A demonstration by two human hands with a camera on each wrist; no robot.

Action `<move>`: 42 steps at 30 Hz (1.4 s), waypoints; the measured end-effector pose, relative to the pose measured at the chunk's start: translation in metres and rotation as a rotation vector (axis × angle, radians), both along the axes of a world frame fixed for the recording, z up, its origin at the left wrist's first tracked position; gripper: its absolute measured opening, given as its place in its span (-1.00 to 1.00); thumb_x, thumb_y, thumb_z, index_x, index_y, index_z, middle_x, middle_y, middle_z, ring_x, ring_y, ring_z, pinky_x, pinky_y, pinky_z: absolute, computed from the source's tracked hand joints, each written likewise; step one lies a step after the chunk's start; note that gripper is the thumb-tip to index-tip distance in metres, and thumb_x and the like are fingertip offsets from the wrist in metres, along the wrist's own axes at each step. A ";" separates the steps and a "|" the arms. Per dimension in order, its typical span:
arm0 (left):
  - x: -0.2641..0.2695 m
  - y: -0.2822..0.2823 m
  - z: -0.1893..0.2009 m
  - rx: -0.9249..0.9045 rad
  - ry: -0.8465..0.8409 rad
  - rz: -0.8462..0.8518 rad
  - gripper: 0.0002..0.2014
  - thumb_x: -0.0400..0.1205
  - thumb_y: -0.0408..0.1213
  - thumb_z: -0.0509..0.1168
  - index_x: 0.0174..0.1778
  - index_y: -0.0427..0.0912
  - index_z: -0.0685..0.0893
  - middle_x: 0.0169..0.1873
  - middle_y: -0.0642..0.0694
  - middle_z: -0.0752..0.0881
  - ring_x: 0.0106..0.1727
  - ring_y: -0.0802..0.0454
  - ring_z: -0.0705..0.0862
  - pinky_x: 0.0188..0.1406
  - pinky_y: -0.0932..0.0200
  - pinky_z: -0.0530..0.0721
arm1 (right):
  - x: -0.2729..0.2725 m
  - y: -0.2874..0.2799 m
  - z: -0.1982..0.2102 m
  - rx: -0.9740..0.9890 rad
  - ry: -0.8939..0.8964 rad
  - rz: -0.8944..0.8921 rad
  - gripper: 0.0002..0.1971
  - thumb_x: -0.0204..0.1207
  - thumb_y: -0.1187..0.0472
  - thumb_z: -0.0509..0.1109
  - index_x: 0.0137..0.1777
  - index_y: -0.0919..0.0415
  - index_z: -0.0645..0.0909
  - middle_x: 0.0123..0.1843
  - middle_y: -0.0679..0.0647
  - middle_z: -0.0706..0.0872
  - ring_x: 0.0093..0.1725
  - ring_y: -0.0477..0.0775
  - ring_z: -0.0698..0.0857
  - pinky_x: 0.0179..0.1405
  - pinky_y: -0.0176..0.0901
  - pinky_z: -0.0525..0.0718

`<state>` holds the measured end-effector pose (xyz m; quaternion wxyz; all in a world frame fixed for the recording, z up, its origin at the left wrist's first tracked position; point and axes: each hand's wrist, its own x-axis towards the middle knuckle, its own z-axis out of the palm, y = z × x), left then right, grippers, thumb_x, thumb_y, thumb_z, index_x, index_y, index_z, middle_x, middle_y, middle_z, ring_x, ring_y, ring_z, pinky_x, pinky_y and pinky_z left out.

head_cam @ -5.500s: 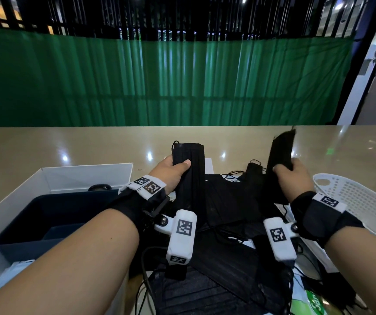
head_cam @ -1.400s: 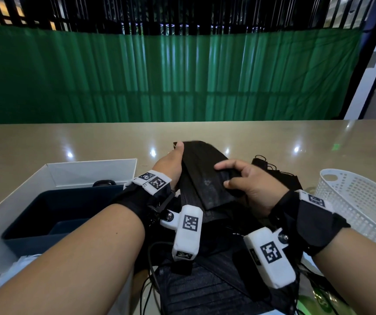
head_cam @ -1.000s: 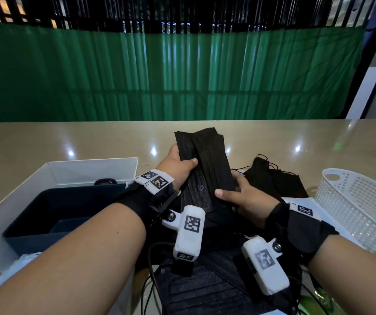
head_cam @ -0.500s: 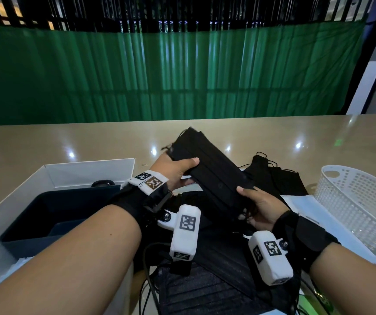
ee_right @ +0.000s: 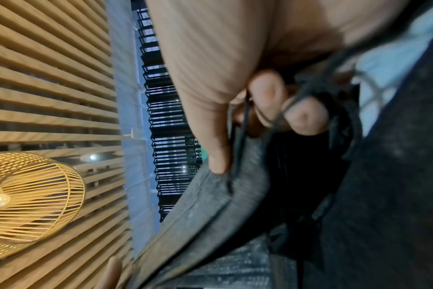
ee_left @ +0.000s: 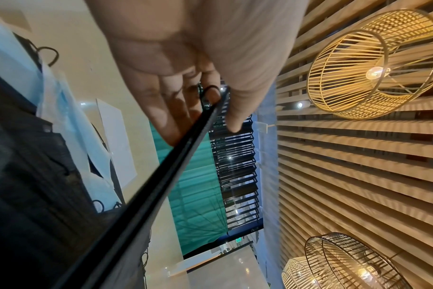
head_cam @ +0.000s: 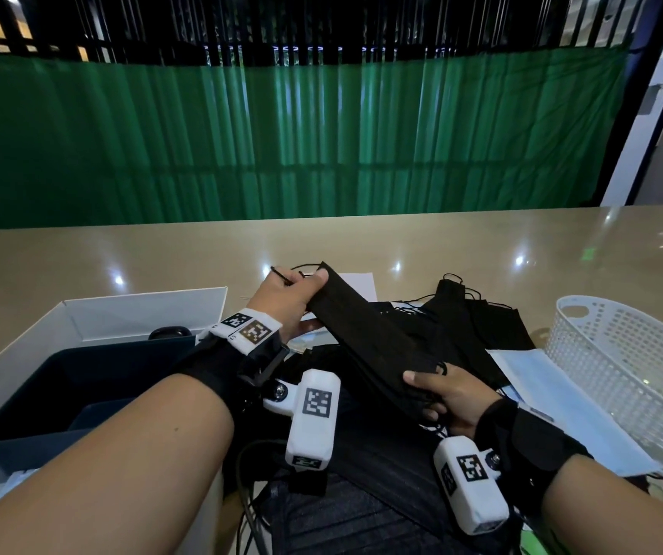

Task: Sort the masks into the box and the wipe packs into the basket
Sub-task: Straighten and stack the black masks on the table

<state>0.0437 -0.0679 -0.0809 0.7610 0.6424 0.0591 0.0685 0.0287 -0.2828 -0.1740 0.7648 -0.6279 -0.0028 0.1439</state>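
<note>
Both hands hold a stack of black masks [head_cam: 365, 338] above the table, slanting from upper left to lower right. My left hand [head_cam: 293, 298] pinches its far end between thumb and fingers; the left wrist view shows the stack [ee_left: 161, 176] edge-on in the left hand [ee_left: 205, 109]. My right hand [head_cam: 438, 394] grips the near end, with ear loops over the fingers [ee_right: 269, 101]. More black masks [head_cam: 478, 326] lie heaped on the table. The white box [head_cam: 93, 314] with a dark inner tray sits at left, the white basket [head_cam: 634, 378] at right.
A light blue mask [head_cam: 562, 402] lies beside the basket. A white sheet of paper [head_cam: 357, 282] lies behind the pile. A green-printed pack edge [head_cam: 530, 542] shows at the bottom right. Cables run along the near edge. A green curtain closes the far side.
The two separate masks were brought together into one stack. The stack has turned from upright to slanted, and my right hand slid down to its near end.
</note>
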 end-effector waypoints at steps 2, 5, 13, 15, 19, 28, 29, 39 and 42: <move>0.002 0.001 -0.001 0.038 -0.022 0.039 -0.73 0.62 -0.35 0.33 -0.29 -0.12 0.36 -0.31 -0.12 0.58 -0.31 0.04 0.61 -0.20 0.01 0.78 | -0.001 0.001 -0.002 -0.060 -0.024 0.017 -0.61 0.55 0.48 0.29 -0.53 0.23 0.51 -0.72 0.00 0.34 -0.77 -0.12 0.23 -0.75 -0.40 0.24; 0.004 0.004 -0.002 0.102 -0.031 0.088 -0.77 0.54 -0.39 0.41 -0.15 -0.04 0.47 -0.13 -0.23 0.66 -0.18 -0.13 0.67 0.16 -0.18 0.67 | 0.000 -0.001 -0.006 -0.060 -0.017 0.025 -0.52 0.55 0.46 0.29 -0.62 0.16 0.44 -0.74 0.01 0.28 -0.77 -0.10 0.22 -0.73 -0.35 0.26; 0.000 0.012 0.009 -0.051 -0.076 0.137 -0.51 0.56 -0.49 0.25 0.34 -0.02 0.33 -0.37 -0.14 0.63 -0.38 -0.03 0.65 -0.14 0.03 0.76 | 0.000 -0.001 -0.008 -0.023 0.035 -0.013 -0.49 0.58 0.46 0.27 -0.64 0.16 0.55 -0.78 0.02 0.33 -0.78 -0.11 0.36 -0.71 -0.36 0.46; -0.005 0.011 0.016 -0.150 -0.099 0.136 -0.56 0.59 -0.57 0.15 0.31 -0.04 0.33 -0.42 -0.11 0.56 -0.52 0.10 0.55 -0.38 0.23 0.68 | 0.001 -0.002 -0.008 0.001 0.051 -0.031 -0.62 0.56 0.45 0.28 -0.50 0.22 0.50 -0.76 0.06 0.30 -0.80 -0.09 0.30 -0.74 -0.38 0.42; -0.008 0.014 0.021 -0.125 -0.091 0.150 -0.65 0.62 -0.51 0.15 0.27 -0.07 0.41 -0.36 -0.07 0.53 -0.72 0.21 0.34 -0.72 0.40 0.38 | 0.006 -0.004 -0.011 0.052 0.078 -0.053 -0.68 0.61 0.44 0.16 -0.35 0.17 0.28 -0.71 -0.01 0.19 -0.79 -0.11 0.23 -0.78 -0.39 0.32; -0.009 0.020 0.015 0.083 -0.035 0.111 -0.84 0.65 -0.43 0.24 0.00 -0.04 0.53 -0.18 -0.06 0.63 -0.77 0.23 0.30 -0.77 0.40 0.30 | 0.003 -0.007 -0.009 0.163 0.137 -0.009 -0.60 0.62 0.11 0.08 -0.47 0.17 0.24 -0.72 -0.01 0.15 -0.80 -0.08 0.14 -0.75 -0.28 0.34; -0.008 0.018 0.014 0.105 -0.031 0.095 -0.82 0.65 -0.45 0.24 -0.02 -0.04 0.53 -0.18 -0.04 0.64 -0.77 0.24 0.32 -0.78 0.42 0.30 | 0.003 -0.007 -0.007 0.178 0.152 -0.003 -0.61 0.62 0.08 0.08 -0.44 0.20 0.29 -0.72 -0.01 0.16 -0.81 -0.08 0.15 -0.75 -0.28 0.34; -0.010 0.007 -0.003 0.525 0.171 -0.153 -0.93 0.62 -0.28 0.33 -0.11 -0.03 0.57 -0.40 -0.03 0.55 -0.54 0.11 0.43 -0.78 0.37 0.29 | -0.002 0.000 0.009 -0.058 -0.016 -0.094 -0.77 0.49 0.51 0.08 -0.20 0.21 0.47 -0.62 -0.02 0.29 -0.72 -0.10 0.19 -0.68 -0.37 0.21; -0.011 0.005 -0.004 0.493 0.201 -0.197 -0.94 0.64 -0.23 0.31 -0.12 -0.06 0.56 -0.37 -0.04 0.60 -0.53 0.12 0.47 -0.70 0.34 0.34 | -0.004 -0.001 0.036 -0.064 -0.122 -0.196 -0.70 0.48 0.59 0.06 -0.09 0.27 0.55 -0.62 -0.04 0.38 -0.71 -0.17 0.28 -0.74 -0.37 0.28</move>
